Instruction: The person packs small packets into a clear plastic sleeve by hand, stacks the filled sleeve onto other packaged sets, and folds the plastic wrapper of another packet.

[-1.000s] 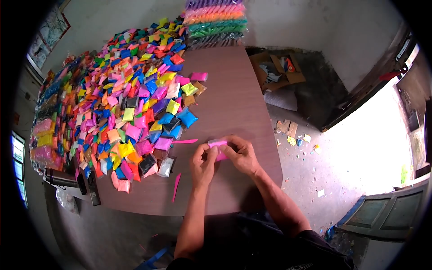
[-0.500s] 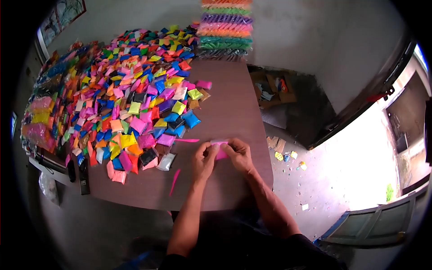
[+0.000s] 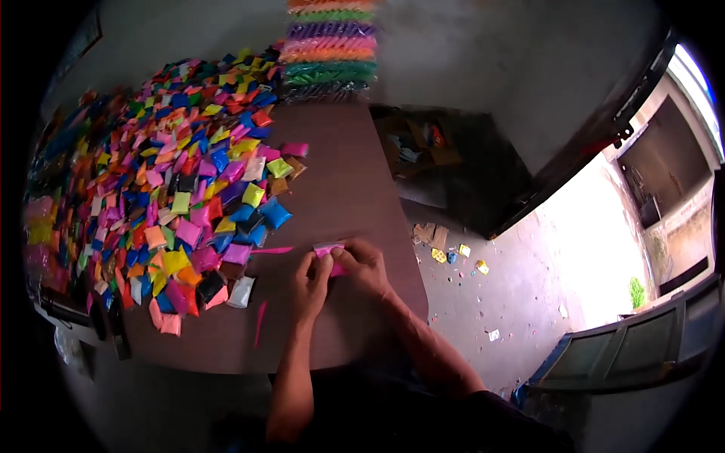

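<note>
A small pink packet (image 3: pixel 337 269) in clear film is held over the front part of the table. My left hand (image 3: pixel 311 281) is closed on its left side, thumb pressed on the face. From the right, my right hand (image 3: pixel 362 266) pinches the same packet, its thumb close to the left one. The clear upper edge shows above my thumbs; my fingers hide much of the rest. Left of my hands lie two thin pink plastic tools, one pink tool (image 3: pixel 272 250) near the pile and another pink tool (image 3: pixel 260 323) closer to the front edge.
A large heap of colourful packets (image 3: pixel 189 196) covers the left of the brown table (image 3: pixel 332 166). Stacked bags of coloured tools (image 3: pixel 330 53) stand at the back. An open cardboard box (image 3: pixel 434 143) sits beyond the right edge. Scraps (image 3: pixel 439 256) litter the floor near a bright doorway.
The view has swung right, so the table appears further left. My hands stay on the pink packet; the thumbs have come closer together and the right hand has turned over it.
</note>
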Demonstrator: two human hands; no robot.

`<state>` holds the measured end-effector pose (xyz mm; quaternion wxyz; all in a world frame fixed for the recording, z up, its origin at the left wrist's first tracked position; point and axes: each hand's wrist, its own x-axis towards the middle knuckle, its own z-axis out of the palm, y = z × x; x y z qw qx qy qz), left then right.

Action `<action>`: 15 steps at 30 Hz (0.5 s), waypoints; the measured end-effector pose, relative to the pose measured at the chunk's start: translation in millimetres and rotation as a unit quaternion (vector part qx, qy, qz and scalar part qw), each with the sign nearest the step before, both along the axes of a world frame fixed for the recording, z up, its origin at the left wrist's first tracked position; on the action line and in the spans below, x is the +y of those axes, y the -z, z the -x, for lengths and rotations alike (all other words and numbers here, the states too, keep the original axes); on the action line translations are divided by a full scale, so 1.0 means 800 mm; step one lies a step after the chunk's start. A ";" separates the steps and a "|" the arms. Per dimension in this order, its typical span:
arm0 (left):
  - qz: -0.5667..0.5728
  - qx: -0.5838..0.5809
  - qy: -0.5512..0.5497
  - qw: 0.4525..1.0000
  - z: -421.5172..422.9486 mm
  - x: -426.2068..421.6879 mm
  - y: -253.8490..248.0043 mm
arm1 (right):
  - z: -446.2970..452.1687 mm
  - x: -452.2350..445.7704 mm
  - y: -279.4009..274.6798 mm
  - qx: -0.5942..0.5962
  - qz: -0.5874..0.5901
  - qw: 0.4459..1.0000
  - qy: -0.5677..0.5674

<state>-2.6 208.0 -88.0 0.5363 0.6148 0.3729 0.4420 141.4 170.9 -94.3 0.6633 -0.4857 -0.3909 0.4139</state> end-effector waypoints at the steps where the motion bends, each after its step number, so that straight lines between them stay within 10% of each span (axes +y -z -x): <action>1: -0.018 0.001 -0.024 1.000 -0.003 0.000 0.000 | 0.000 0.000 -0.001 -0.009 0.006 1.000 -0.003; 15: -0.012 0.050 -0.030 0.998 -0.001 -0.013 -0.023 | 0.002 -0.005 0.000 -0.007 0.009 1.000 0.015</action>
